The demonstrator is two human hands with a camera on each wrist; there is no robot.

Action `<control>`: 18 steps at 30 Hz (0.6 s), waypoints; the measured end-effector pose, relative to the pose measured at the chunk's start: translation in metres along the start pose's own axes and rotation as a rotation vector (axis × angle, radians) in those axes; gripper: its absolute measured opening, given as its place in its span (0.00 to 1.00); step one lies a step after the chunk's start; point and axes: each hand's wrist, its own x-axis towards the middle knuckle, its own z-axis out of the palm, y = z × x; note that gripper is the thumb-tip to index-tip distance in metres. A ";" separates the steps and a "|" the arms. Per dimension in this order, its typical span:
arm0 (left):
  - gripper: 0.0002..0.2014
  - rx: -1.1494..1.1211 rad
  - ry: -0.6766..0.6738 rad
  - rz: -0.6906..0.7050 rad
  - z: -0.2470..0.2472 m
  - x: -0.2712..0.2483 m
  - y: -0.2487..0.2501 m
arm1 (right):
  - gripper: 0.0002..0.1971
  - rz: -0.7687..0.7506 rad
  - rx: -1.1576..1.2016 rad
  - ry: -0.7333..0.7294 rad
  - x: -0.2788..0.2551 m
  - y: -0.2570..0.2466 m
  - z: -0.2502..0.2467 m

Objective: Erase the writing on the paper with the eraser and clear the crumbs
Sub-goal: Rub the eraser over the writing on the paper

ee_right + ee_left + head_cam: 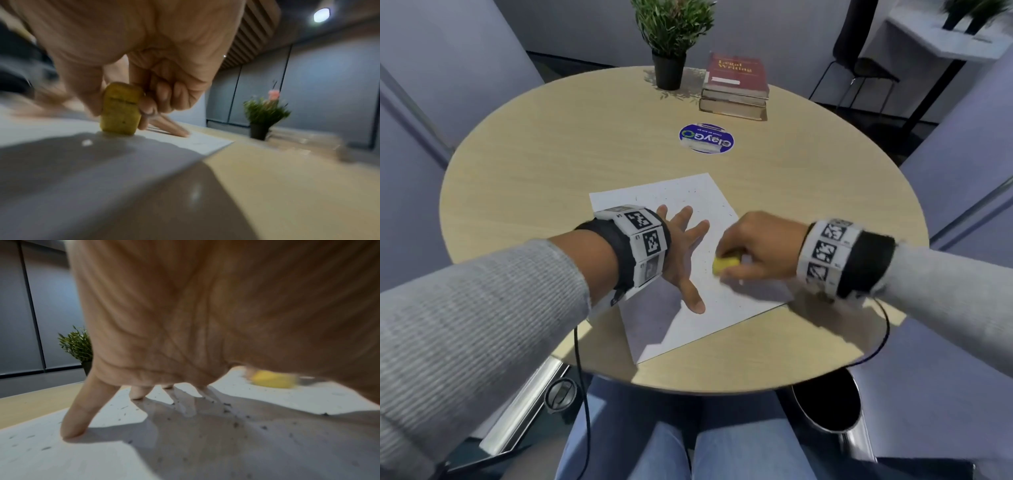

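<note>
Head view: left hand (681, 250) lies flat, fingers spread, on the paper (688, 195), likely pinning the sheet against the rubbing. Right hand (760, 246) pinches the yellow eraser (725, 264), which sits on the paper just beside the left thumb. Dark crumbs (671, 198) lie scattered beyond both hands.

Left wrist view: fingertips (72, 431) press the sheet; the eraser is blurred past the palm, probably mid-stroke.

Right wrist view: thumb and curled fingers (148, 105) clamp the eraser upright, its lower end touching the paper directly beneath the hand. The counter (287, 178) is bare beside it.
</note>
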 end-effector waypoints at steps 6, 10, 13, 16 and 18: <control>0.73 -0.010 0.016 0.004 0.002 0.004 -0.001 | 0.21 0.136 0.002 0.059 0.004 0.021 -0.004; 0.72 0.005 0.004 -0.001 0.001 0.001 0.001 | 0.22 -0.051 0.038 -0.036 0.001 -0.009 0.010; 0.71 0.005 0.025 0.009 0.001 0.000 0.001 | 0.19 0.046 0.038 -0.017 0.008 0.001 0.002; 0.72 0.004 0.025 0.015 0.001 0.000 -0.001 | 0.17 0.158 -0.028 0.063 0.012 0.020 -0.004; 0.72 -0.002 0.021 0.013 0.003 0.001 0.000 | 0.18 0.043 0.019 0.025 0.005 -0.001 0.003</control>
